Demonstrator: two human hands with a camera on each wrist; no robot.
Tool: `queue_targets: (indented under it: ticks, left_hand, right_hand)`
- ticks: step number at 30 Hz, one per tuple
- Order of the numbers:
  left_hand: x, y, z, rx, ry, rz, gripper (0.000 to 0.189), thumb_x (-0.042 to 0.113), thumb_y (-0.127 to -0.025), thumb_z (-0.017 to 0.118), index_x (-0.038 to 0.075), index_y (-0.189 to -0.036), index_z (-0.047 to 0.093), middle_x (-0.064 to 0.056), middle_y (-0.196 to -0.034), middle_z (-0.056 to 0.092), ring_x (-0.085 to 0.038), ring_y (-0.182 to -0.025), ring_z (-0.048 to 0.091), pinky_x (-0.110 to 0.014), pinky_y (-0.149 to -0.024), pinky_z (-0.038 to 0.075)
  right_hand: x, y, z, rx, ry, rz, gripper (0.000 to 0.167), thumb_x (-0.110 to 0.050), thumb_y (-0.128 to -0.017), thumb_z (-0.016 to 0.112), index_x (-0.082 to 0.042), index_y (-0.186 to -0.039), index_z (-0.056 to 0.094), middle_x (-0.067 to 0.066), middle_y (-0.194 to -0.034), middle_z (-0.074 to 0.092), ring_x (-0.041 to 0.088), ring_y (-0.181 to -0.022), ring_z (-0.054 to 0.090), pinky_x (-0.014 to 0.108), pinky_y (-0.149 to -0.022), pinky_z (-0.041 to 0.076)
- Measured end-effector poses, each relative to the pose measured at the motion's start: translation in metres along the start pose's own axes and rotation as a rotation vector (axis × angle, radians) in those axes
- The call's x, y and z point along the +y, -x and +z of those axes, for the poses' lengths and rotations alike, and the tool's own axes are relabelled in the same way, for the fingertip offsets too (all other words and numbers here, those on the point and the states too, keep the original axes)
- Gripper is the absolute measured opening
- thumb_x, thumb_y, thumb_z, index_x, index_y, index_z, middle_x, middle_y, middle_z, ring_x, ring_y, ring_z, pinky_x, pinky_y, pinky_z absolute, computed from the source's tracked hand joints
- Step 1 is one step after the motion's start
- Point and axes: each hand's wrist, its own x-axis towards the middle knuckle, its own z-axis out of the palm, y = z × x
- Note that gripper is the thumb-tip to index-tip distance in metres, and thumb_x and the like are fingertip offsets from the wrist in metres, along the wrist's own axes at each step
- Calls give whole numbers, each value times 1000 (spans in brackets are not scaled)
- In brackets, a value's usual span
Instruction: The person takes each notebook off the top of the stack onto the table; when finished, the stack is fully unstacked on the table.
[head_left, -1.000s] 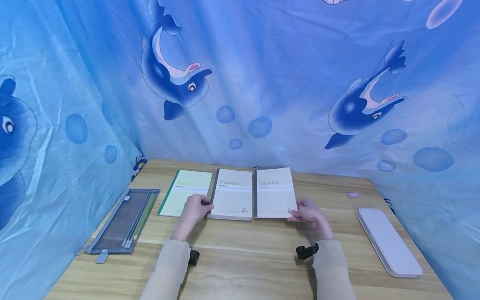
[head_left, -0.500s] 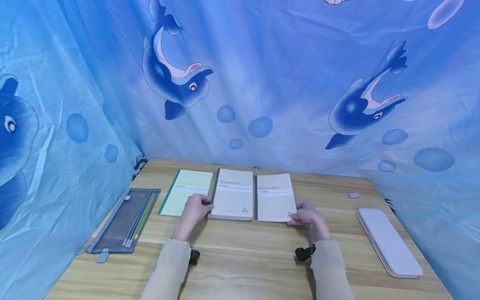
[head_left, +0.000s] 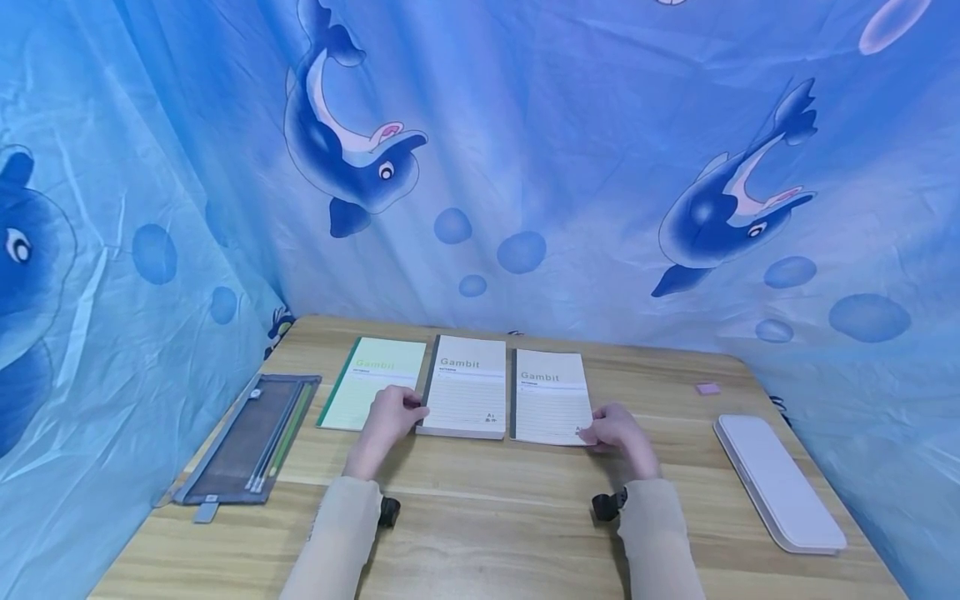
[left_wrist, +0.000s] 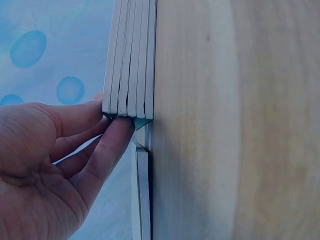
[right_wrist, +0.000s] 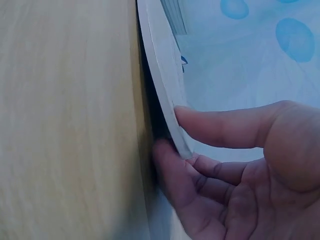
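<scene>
Right hand (head_left: 617,427): thumb on the cover, fingers beneath, pinching the lower right corner of the right notebook (head_left: 551,396). That corner stands off the wood, the cover gently bowed, a dark gap below.

Left hand (head_left: 392,412): thumb on top and fingers against the spine side, gripping the lower left corner of the notebook stack (head_left: 467,385).

Right notebook: thin, off-white paper cover, dark spine strip on the left, "Gambit" lettering, pale violet band, ruled lines; right of the stack, a narrow strip of wood between.

Notebook stack: several thin booklets, edges nearly flush, matching cover design; thicker than its neighbours.

Green notebook (head_left: 381,375): pale green cover, darker green spine; flat, just left of the stack, partly behind the left hand.

Sleeves (head_left: 341,529): beige cloth, a black wrist camera (head_left: 388,512) at the left cuff.

Table (head_left: 480,525): light wood grain, rounded far corners; broad stretch of wood between forearms, another from the right notebook to the white case (head_left: 780,483), smooth, oblong, round-cornered.

Pink block (head_left: 707,389): small, beyond the case.

Pouch (head_left: 243,442): grey mesh, zipped, pencils (head_left: 283,437) along its right side.

Curtain (head_left: 585,167): creased blue fabric, dolphin print, behind the table.
</scene>
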Motion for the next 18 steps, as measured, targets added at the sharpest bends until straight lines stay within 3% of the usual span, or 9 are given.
queue_targets:
  ticks: [5, 18]
  left_hand:
    - [1, 1, -1, -8, 7, -6, 22, 5, -87, 75, -6, -105, 72, -14, -94, 73, -28, -90, 69, -43, -82, 57]
    - [1, 0, -1, -10, 10, -3, 22, 5, -87, 75, -6, -105, 71, -15, -94, 73, -28, -89, 69, -42, -82, 57]
  right_hand:
    - [-1, -2, -1, 28, 115, -9, 25, 3, -80, 74, 10, -97, 58, 13, -85, 56, 17, -65, 57, 27, -61, 56]
    - [-4, 0, -2, 61, 177, -11, 29, -2, -78, 77, 8, -97, 57, 14, -88, 57, 21, -73, 60, 28, -63, 56]
